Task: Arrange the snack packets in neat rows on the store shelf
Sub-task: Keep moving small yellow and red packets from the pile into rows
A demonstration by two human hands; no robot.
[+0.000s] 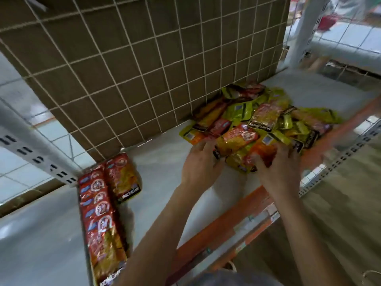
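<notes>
While right hand (282, 165) holds packet (266, 151), row (99, 213) runs front-to-back (shingled).

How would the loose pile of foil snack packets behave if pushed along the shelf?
Probably slippery: the glossy foil of the pile glints and packets overlap, so a push would likely fan them out, not move them together. Likely light and floppy: each looks thin and flat.

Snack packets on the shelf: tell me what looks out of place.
The heap of packets towards the right lies jumbled, overlapping at all angles, unlike the neat row lined up on the left.
</notes>
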